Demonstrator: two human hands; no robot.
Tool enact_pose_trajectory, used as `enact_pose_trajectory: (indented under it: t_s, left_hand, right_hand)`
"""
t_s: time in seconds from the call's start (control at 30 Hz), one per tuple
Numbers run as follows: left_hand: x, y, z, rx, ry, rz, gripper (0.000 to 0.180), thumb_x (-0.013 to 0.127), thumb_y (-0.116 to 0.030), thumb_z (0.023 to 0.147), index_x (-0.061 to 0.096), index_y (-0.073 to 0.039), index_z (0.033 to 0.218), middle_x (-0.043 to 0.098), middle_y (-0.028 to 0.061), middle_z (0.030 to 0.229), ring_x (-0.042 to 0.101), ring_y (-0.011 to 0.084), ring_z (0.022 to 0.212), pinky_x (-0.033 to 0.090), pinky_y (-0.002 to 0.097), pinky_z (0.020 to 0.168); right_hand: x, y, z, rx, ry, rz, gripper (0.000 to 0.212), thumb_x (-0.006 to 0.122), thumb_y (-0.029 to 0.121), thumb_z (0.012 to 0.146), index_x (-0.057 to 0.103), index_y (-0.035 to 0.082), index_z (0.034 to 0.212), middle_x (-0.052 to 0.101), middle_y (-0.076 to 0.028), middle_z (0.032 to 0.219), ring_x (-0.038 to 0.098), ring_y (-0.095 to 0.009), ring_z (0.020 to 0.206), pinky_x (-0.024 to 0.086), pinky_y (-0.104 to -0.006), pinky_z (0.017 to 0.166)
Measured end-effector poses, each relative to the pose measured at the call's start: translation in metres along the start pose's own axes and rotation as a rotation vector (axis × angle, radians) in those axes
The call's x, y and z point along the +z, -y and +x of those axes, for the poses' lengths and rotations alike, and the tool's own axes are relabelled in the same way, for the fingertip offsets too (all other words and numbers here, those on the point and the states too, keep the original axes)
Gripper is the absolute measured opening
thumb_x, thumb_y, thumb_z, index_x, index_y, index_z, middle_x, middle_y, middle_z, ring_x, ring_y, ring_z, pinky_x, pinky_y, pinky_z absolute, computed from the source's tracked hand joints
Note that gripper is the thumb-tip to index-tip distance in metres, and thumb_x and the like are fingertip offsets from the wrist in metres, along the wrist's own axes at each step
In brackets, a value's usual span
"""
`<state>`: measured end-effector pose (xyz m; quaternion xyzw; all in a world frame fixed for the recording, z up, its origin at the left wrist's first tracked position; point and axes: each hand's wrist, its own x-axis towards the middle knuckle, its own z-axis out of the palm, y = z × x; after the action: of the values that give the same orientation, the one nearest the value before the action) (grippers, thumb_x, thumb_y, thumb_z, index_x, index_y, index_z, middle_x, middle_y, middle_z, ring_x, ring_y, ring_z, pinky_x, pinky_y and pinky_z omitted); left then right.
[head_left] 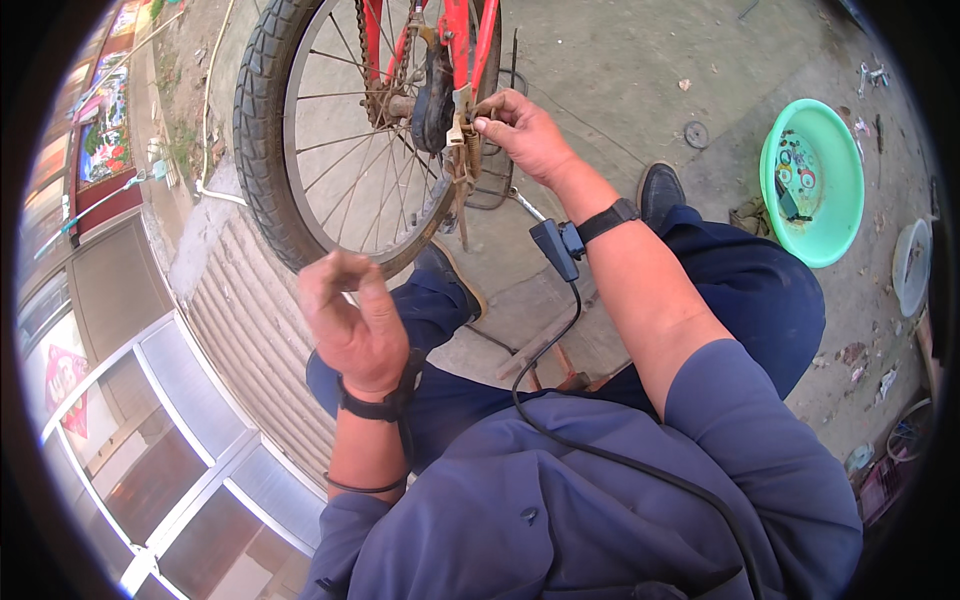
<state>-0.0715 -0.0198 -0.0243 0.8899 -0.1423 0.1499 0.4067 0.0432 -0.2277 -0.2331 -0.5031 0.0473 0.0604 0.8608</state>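
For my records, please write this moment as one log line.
left hand: blurred, near tyre | right hand: at metal bracket | green basin: at right

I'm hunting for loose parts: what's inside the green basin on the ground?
The green basin holds several small round pieces, some reddish, and a dark object toward its left side. Whatever lies beneath that object is covered; the pieces are too small to identify.

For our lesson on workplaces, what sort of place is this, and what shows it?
Probably an outdoor yard used for repairs: a red-framed bicycle is in front of the person, a green basin to the right holds small items, and scraps litter the concrete ground.
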Motion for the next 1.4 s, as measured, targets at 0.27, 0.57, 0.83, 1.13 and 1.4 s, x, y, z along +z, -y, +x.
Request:
enact_pose_trajectory:
  t_s: [0.27,0.57,0.83,1.13,1.4]
  left_hand:
    - [-0.027,0.010,0.072,-0.389,0.049,0.055,0.058,0.080,-0.018,0.093,0.050,0.002,0.138,0.066,0.0159,0.126,0.067,0.0224,0.112,0.052,0.0354,0.098]
    - [-0.036,0.005,0.100,-0.480,0.139,-0.142,0.028,0.071,-0.016,0.100,0.060,0.002,0.119,0.072,0.0094,0.096,0.070,0.0190,0.088,0.055,0.0331,0.084]
    - [-0.036,0.002,0.106,-0.500,0.151,-0.220,0.026,0.071,-0.015,0.100,0.060,0.000,0.117,0.072,0.0095,0.095,0.070,0.0176,0.087,0.054,0.0324,0.083]
    - [-0.044,-0.021,0.153,-0.447,0.407,0.292,0.056,0.077,-0.019,0.089,0.054,0.009,0.131,0.072,0.0154,0.105,0.067,0.0196,0.094,0.052,0.0330,0.088]
    - [-0.023,-0.046,0.161,0.066,0.128,0.513,0.060,0.079,-0.020,0.090,0.053,0.004,0.138,0.068,0.0195,0.124,0.066,0.0273,0.115,0.051,0.0384,0.099]
  right_hand:
    - [0.000,0.000,-0.002,0.024,0.010,-0.018,0.017,0.073,0.011,0.094,0.065,0.006,0.108,0.072,-0.002,0.101,0.065,-0.011,0.096,0.051,-0.0300,0.091]
    - [0.001,-0.001,-0.001,-0.018,0.016,-0.001,0.016,0.072,0.010,0.095,0.064,0.006,0.108,0.070,-0.001,0.102,0.063,-0.011,0.098,0.050,-0.0294,0.092]
    - [0.001,0.002,-0.005,0.023,0.006,-0.086,0.016,0.070,0.013,0.098,0.064,0.007,0.111,0.066,0.002,0.105,0.059,-0.011,0.102,0.049,-0.0301,0.094]
    - [0.001,0.001,-0.006,0.055,0.008,-0.090,0.017,0.070,0.017,0.099,0.064,0.007,0.112,0.066,0.002,0.104,0.058,-0.010,0.099,0.049,-0.0289,0.090]
    - [0.001,0.006,-0.007,0.061,-0.008,-0.182,0.017,0.071,0.018,0.098,0.066,0.006,0.110,0.067,0.001,0.104,0.059,-0.011,0.104,0.047,-0.0315,0.097]
